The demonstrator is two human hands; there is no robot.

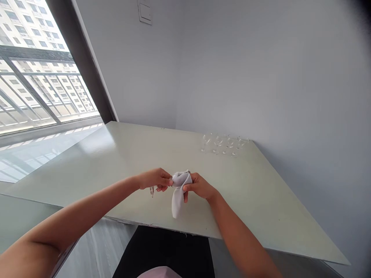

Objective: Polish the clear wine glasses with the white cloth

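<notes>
My left hand (158, 179) is closed around the stem of a clear wine glass (152, 191), held on its side just above the table. The round foot of the glass sticks out to the left, below my fingers. A white cloth (177, 202) covers the bowl, so most of the bowl is hidden. On the right, my right hand (199, 187) grips this cloth, with the thumb pressed on its front. One end of the cloth hangs down between my hands.
Several clear stemmed glasses (218, 143) stand upright at the table's back right, near the grey wall (261, 69). The pale table (139, 150) has its front edge close to my body. A window with railings (37, 85) lies to the left.
</notes>
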